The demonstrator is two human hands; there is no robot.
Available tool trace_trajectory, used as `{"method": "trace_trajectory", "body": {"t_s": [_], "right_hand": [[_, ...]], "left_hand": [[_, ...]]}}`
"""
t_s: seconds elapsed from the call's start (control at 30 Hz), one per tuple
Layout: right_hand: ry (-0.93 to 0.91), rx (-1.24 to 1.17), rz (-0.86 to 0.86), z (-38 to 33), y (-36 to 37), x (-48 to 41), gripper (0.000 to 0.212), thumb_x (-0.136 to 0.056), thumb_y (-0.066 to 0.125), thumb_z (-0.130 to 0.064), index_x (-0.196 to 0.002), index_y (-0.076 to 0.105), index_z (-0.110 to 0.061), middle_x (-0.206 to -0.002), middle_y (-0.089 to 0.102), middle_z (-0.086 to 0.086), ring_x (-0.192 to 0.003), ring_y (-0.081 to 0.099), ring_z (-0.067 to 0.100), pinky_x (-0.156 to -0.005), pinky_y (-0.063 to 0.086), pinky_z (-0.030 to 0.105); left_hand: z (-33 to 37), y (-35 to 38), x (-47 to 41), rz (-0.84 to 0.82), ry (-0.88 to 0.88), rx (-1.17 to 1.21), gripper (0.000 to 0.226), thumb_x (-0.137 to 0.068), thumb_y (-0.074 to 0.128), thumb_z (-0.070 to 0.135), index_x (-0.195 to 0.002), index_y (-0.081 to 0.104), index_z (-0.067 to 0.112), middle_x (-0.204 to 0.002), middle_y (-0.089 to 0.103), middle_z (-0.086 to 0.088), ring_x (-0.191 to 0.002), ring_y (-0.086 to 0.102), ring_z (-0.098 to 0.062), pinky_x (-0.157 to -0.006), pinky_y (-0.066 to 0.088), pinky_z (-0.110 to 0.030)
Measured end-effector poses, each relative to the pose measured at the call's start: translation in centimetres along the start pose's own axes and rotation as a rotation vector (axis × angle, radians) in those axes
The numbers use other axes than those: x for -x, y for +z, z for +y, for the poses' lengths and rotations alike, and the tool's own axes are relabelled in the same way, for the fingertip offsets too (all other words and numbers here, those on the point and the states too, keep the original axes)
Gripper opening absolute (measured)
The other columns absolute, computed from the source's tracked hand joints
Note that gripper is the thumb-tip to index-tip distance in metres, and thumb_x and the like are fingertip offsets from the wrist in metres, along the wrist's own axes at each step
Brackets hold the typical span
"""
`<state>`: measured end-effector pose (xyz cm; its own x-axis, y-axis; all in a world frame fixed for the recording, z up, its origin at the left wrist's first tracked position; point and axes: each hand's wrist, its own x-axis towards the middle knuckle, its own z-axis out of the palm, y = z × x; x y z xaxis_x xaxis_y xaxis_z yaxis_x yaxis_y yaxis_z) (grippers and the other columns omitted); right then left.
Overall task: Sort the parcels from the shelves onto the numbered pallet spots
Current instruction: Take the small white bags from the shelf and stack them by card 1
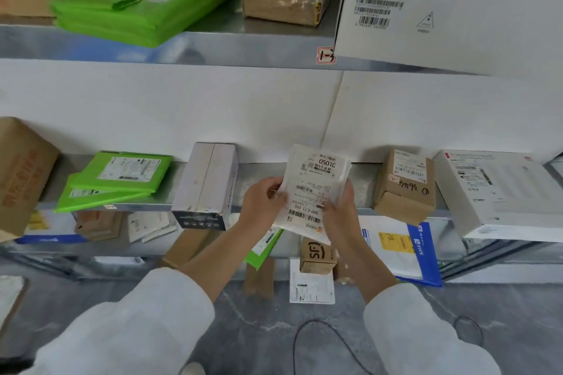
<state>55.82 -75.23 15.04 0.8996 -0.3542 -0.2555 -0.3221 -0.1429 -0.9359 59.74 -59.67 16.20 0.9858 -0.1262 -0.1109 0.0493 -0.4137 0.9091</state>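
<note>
Now held up before the middle shelf: white parcel [315,192], label facing up.
Pinched at both edges by left hand [263,202] and right hand [339,210], fingers curled on slick wrap; could slip, or knock the white box [207,183] just beside.

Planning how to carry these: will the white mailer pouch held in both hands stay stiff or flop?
The white mailer pouch probably flops: it looks like thin plastic film, and its lower edge bends between the left hand and right hand. It seems light, being flat and pinched by the fingertips. The glossy film may be a little slippery.
</note>
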Motion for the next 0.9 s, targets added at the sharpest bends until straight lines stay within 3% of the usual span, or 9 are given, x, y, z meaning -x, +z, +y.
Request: {"method": "trace_trajectory", "body": {"t_s": [0.1, 0.2, 0.33, 0.4, 0.47, 0.53, 0.63, 0.77, 0.9], "right_hand": [[-0.061, -0.003, -0.075, -1.2, -0.8, 2.1, 0.072, -0.097, 0.044, 0.0, -0.15, 0.013, -0.038, -0.137, 0.05, -0.001, -0.114, 0.059, 0.021, -0.086, 0.057, 0.044], [-0.139, 0.02, -0.067, -3.1, -1.0, 4.7, 0.07, -0.098, 0.049, -0.005, -0.152, 0.016, -0.034, -0.132, 0.054, 0.0, -0.113, 0.059, 0.018, -0.09, 0.054, 0.038], [-0.237, 0.007, -0.062, -5.1, 1.0, 8.5, 0.066, -0.099, 0.049, -0.007, -0.151, 0.021, -0.036, -0.135, 0.052, -0.005, -0.114, 0.057, 0.015, -0.09, 0.05, 0.033], [-0.278, 0.01, -0.085, -6.0, 2.8, 10.3, 0.063, -0.098, 0.049, -0.01, -0.148, 0.025, -0.04, -0.136, 0.053, -0.009, -0.113, 0.058, 0.013, -0.092, 0.053, 0.036], [-0.314, 0.01, -0.13, -7.0, 4.9, 12.3, 0.061, -0.098, 0.048, -0.007, -0.147, 0.028, -0.038, -0.134, 0.052, -0.011, -0.108, 0.058, 0.007, -0.084, 0.055, 0.025], [-0.354, 0.009, -0.209, -8.0, 7.3, 14.7, 0.061, -0.098, 0.048, -0.005, -0.147, 0.03, -0.035, -0.136, 0.052, -0.009, -0.115, 0.056, 0.009, -0.087, 0.054, 0.023], [-0.389, 0.033, -0.322, -9.4, 11.5, 18.7, 0.063, -0.097, 0.051, -0.003, -0.149, 0.029, -0.033, -0.132, 0.052, -0.011, -0.109, 0.053, 0.004, -0.08, 0.049, 0.011], [-0.401, 0.046, -0.46, -10.4, 17.6, 24.2, 0.066, -0.096, 0.053, -0.003, -0.15, 0.029, -0.033, -0.128, 0.06, 0.0, -0.113, 0.061, 0.017, -0.094, 0.053, 0.035], [-0.443, 0.134, -0.615, -10.6, 23.7, 30.2, 0.065, -0.097, 0.054, -0.011, -0.148, 0.027, -0.041, -0.133, 0.057, -0.01, -0.112, 0.062, 0.014, -0.093, 0.054, 0.041]], "left_hand": [[1.0, -1.7, 2.6, 0.056, 0.02, 0.052, 0.025, -0.092, 0.06, 0.009, -0.115, 0.066, 0.016, -0.102, 0.068, 0.008, -0.085, 0.063, -0.001, -0.061, 0.048, -0.005], [1.7, -3.5, 5.5, 0.125, 0.034, 0.117, 0.022, -0.092, 0.06, 0.008, -0.109, 0.068, 0.019, -0.096, 0.07, 0.01, -0.084, 0.066, -0.004, -0.062, 0.048, -0.005], [2.5, -6.7, 9.1, 0.194, 0.048, 0.222, 0.022, -0.093, 0.058, 0.01, -0.109, 0.069, 0.018, -0.098, 0.073, 0.005, -0.091, 0.069, -0.015, -0.072, 0.055, -0.018], [3.0, -9.1, 10.9, 0.246, 0.087, 0.233, 0.023, -0.093, 0.057, 0.009, -0.111, 0.069, 0.017, -0.099, 0.073, 0.004, -0.089, 0.068, -0.011, -0.069, 0.053, -0.013], [3.0, -11.9, 13.2, 0.301, 0.117, 0.241, 0.023, -0.092, 0.057, 0.006, -0.109, 0.069, 0.016, -0.096, 0.072, 0.006, -0.081, 0.065, 0.001, -0.065, 0.048, -0.008], [2.2, -15.0, 15.8, 0.373, 0.126, 0.262, 0.021, -0.091, 0.059, 0.005, -0.102, 0.069, 0.02, -0.09, 0.07, 0.012, -0.074, 0.062, 0.01, -0.063, 0.046, -0.006], [-0.4, -19.7, 20.1, 0.507, 0.074, 0.324, 0.017, -0.09, 0.064, 0.011, -0.104, 0.069, 0.021, -0.095, 0.07, 0.011, -0.085, 0.066, -0.001, -0.072, 0.052, -0.013], [-3.7, -25.1, 26.3, 0.66, 0.023, 0.39, 0.018, -0.089, 0.067, 0.013, -0.105, 0.07, 0.021, -0.097, 0.072, 0.01, -0.086, 0.066, -0.001, -0.073, 0.053, -0.015], [-6.7, -30.2, 33.2, 0.808, -0.025, 0.446, 0.019, -0.089, 0.066, 0.011, -0.105, 0.07, 0.021, -0.097, 0.073, 0.008, -0.086, 0.069, -0.004, -0.07, 0.054, -0.017]]}}
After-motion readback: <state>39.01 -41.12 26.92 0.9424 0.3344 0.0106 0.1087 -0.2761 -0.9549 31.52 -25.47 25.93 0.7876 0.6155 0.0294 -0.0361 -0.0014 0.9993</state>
